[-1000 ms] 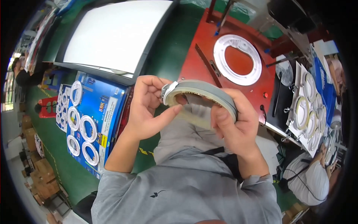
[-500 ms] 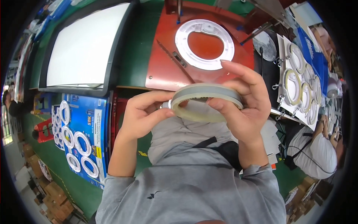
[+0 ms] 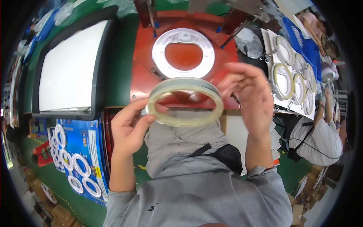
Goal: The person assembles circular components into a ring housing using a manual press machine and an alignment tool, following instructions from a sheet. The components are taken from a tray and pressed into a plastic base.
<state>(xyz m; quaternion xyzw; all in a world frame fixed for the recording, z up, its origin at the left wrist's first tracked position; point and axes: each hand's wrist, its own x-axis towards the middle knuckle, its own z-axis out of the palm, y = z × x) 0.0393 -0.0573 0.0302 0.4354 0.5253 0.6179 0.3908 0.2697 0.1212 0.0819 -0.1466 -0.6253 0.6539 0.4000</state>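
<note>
- Tabletop [image 3: 120, 75], green, runs beneath the red plate.
- Red plate [image 3: 140, 81] lies flat, carrying a white ring.
- White ring [image 3: 159, 55] rests beyond the hands, its opening showing red.
- Pale translucent ring [image 3: 185, 122], grey-banded, is held tilted over the person's lap.
- Right hand [image 3: 254, 102], blurred, is just beside that ring's right end; grip spread apart, contact unclear.
- Left hand [image 3: 128, 132] has its grip clamped on the ring's left end.
- Small white part [image 3: 146, 109] shows between its fingertips.

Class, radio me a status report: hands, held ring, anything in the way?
Left hand gripping pale-yellow ring at left end. Right hand open, blurred, near right end, contact unclear. No obstruction seen; white ring beyond, on red plate.
</note>
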